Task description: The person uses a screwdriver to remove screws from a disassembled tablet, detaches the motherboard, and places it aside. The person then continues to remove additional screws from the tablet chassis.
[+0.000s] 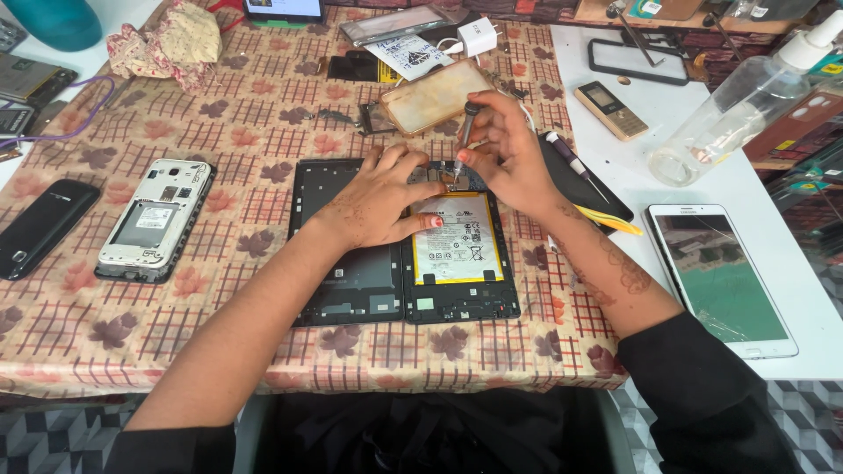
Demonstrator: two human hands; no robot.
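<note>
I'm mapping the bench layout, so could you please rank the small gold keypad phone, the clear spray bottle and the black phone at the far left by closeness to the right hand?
From the right hand:
1. Gold keypad phone, just to its right on the white surface.
2. Clear spray bottle, farther right, lying tilted.
3. Black phone, far left on the patterned cloth.

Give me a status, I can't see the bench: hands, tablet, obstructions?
Left hand flat on opened tablet. Right hand holds screwdriver upright, tip at tablet's top edge. Nothing blocking.
</note>
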